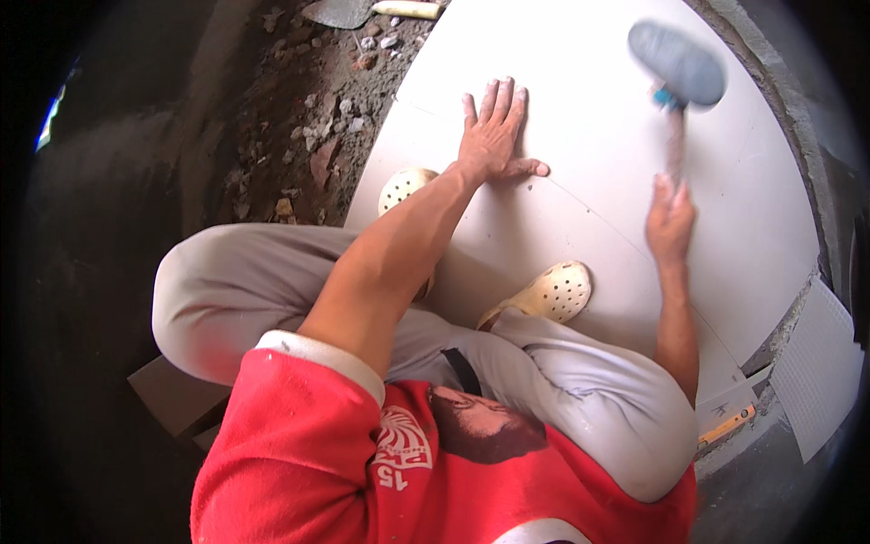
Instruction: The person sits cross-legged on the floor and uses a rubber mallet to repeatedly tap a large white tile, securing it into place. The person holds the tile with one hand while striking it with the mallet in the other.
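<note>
A person's left hand [494,136] lies flat and fully open, fingers spread, pressed palm-down on a large pale floor tile [580,208], seemingly to steady the slab. The right hand [669,222] is closed around the lower end of the wooden handle of a rubber mallet [678,68], whose grey head is raised clear of the tile beyond the hand and blurred with motion; the grip far down the handle likely gives the swing more reach. Between the two hands a faint joint line runs across the pale surface, where one tile meets the next. Nearer the person than the hands, two cream perforated clogs [548,295] rest on the tiled surface, one just beside the left forearm and partly hidden by it, the other below the right hand, as the person squats in light grey trousers [236,290] and a red shirt [308,453]. To the left of the left hand lies bare ground strewn with rubble [313,127]. Beyond it, at the tile's far edge, a trowel [349,11] with a pale handle rests within reach. To the right of the right hand, past the tile's edge, sit a ribbed white tile [825,363] and an orange-handled tool [725,424].
</note>
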`<state>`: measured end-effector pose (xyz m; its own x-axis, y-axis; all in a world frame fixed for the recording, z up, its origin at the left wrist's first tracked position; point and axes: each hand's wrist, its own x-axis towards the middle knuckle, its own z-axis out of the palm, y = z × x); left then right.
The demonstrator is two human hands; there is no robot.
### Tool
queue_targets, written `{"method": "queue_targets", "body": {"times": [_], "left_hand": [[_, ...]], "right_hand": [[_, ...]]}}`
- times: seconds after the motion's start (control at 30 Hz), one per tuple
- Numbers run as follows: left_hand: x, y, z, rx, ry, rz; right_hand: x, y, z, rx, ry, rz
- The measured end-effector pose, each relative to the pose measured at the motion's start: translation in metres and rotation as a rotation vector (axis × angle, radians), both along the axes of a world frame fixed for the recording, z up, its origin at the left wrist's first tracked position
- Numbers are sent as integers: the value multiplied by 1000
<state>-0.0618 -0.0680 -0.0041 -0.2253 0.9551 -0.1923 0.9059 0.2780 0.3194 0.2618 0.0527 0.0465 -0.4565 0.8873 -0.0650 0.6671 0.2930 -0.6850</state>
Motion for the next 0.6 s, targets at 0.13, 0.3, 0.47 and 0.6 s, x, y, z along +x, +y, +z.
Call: {"method": "queue_targets", "body": {"times": [0.13,0.3,0.47,0.6], "left_hand": [[1,-3,6,-43,-11,-4],[5,-8,12,-21,-35,27],[7,-7,16,-58,-36,34],[9,-13,19,57,5,36]], "right_hand": [[5,58,62,-141,180,-52],[-20,118,154,-505,1300,175],[-32,45,43,443,133,171],[-17,19,-12,114,-25,120]]}}
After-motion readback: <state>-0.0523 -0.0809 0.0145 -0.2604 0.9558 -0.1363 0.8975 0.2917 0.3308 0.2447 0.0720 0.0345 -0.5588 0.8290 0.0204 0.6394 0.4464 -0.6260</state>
